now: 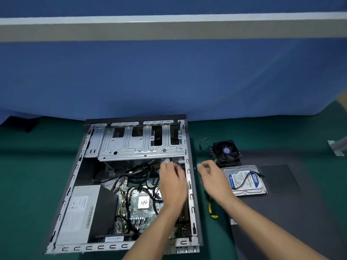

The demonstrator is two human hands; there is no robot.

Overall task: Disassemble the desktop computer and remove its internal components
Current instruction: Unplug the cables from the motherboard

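An open desktop case [78, 177] lies flat on the green table. Inside are a grey power supply [78, 212], a motherboard [139, 216] with a bare CPU [144, 202], black cables and a metal drive cage [140, 145]. My left hand [173, 184] reaches into the case over the cables at the right side; motion blur hides whether its fingers hold anything. My right hand [213, 179] hovers just outside the case's right wall, its fingers loosely curled and holding nothing that I can see.
A black cooler fan [226, 151] and a hard drive [244, 180] with a black cable lie right of the case on a dark side panel [291, 203]. A yellow-handled tool [211, 209] lies beside the case. A blue partition stands behind.
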